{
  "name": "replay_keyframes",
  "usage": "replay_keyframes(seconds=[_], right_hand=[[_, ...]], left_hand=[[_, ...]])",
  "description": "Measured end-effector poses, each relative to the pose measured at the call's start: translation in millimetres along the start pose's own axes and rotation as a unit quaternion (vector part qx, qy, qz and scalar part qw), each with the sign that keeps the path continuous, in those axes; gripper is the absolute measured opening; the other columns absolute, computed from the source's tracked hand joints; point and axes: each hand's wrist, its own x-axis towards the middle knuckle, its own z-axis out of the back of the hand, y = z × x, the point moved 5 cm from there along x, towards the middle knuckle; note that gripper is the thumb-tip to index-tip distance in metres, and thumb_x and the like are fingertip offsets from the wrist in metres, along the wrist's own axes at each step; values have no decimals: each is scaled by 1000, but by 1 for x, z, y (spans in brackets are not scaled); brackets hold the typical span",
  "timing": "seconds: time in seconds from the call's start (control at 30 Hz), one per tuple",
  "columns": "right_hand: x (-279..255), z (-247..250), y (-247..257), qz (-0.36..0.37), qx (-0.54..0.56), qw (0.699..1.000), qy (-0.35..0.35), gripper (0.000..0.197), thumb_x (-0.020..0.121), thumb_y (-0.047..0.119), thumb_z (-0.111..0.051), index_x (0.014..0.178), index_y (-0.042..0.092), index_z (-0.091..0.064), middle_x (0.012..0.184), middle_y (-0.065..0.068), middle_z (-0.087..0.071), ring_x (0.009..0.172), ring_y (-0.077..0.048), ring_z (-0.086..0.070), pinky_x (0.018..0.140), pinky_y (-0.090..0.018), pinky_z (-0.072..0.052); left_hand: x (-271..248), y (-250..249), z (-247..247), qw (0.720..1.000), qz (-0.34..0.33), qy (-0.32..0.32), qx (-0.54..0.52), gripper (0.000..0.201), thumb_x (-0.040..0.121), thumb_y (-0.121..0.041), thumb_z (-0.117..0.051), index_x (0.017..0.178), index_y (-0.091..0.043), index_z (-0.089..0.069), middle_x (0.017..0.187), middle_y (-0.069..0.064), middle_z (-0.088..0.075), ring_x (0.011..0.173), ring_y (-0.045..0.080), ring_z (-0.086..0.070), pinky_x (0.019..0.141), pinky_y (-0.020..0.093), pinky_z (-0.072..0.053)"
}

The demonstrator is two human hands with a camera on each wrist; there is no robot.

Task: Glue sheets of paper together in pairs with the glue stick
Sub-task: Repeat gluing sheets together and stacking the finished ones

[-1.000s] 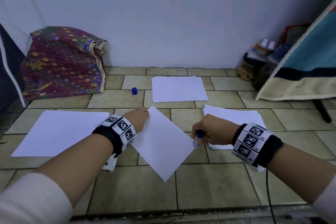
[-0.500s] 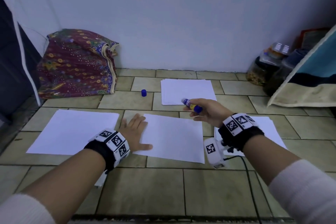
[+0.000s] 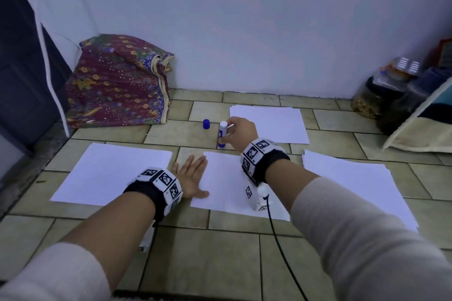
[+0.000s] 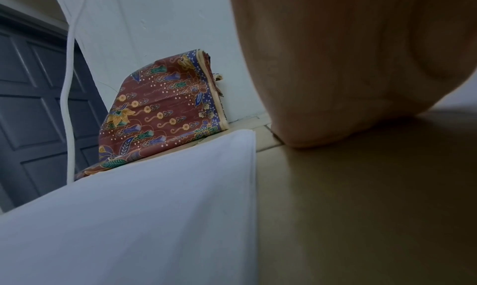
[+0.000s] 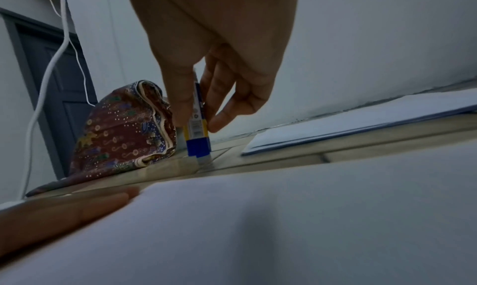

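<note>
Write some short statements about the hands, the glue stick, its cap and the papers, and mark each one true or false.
1. The right hand holds the blue-and-white glue stick upright on the tiled floor. True.
2. The small blue cap is on the glue stick. False: it stands apart on the floor, left of the stick.
3. The left hand lies flat on the middle white paper sheet. True.
4. The left hand grips a paper. False: its fingers are straight.

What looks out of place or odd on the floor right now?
The glue stick is uncapped: the right hand holds it upright on the tiles while its blue cap sits apart, just to its left. Nothing else stands out.
</note>
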Motion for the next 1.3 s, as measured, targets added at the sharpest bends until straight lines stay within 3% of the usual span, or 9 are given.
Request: replay_keyframes(seconds=[0.2,0.37,0.5,0.6,0.67,0.87,1.07,1.2,1.3], right_hand=[[16,-19,20,27,-130,990,55,29,82,15,-69,106,0,-62,103,-15,-67,99,-28,-62,81,-33,-50],[17,-27,26,40,-169,983,51,21,87,16,-59,71,10,-46,82,-11,-55,80,-25,-53,69,-33,-46],[15,-29,24,33,-146,987,64,15,86,16,-60,86,1,-57,87,-14,-60,85,-27,-58,72,-32,-48],[9,-27,18,9,-100,994,50,36,85,24,-65,114,3,-58,105,-14,-66,95,-27,-64,82,-36,-54],[-3,-20,15,16,-80,996,26,46,89,32,-60,126,6,-50,110,-14,-64,96,-29,-64,84,-40,-53],[-48,35,-9,59,-117,991,-14,45,88,25,-63,129,14,-50,124,-3,-59,115,-20,-53,93,-32,-45],[-83,108,-94,-149,-378,907,113,99,67,53,-78,139,5,-31,142,-11,-36,132,-30,-32,108,-42,-34],[-109,125,-142,-232,-394,879,137,131,60,56,-81,148,1,-2,156,-14,-5,145,-30,-4,115,-48,-21],[-117,120,-159,-230,-372,885,161,127,61,57,-80,147,2,-6,155,-11,-14,141,-25,-21,112,-43,-30]], left_hand=[[0,-1,-3,997,-14,16,68,134,31,-73,2,149,-12,20,157,0,25,146,20,18,117,46,4],[1,0,-4,996,-21,20,79,133,33,-76,3,149,-13,21,157,-2,26,146,20,19,117,47,3],[3,1,-3,996,-21,36,77,130,39,-79,-1,149,-14,22,156,-2,28,146,20,21,116,47,4],[3,4,-5,996,-22,45,73,117,56,-76,-15,149,-15,22,156,-3,29,145,20,23,116,47,6],[3,4,-4,997,-25,40,66,127,46,-82,-11,149,-16,22,156,-4,28,145,19,22,116,47,6],[1,3,-4,998,-5,21,58,127,46,-80,-22,151,-20,17,158,-9,21,146,15,18,117,42,6],[0,-1,-4,1000,11,-11,20,133,25,-58,-7,152,-25,9,159,-11,15,147,8,9,116,33,5],[0,-1,-3,1000,5,-19,22,136,25,-62,-9,152,-19,13,156,-8,22,147,11,12,116,34,8],[-2,-2,-1,1000,1,-2,25,136,25,-64,-11,151,-19,16,158,-6,20,147,11,14,116,35,6]])
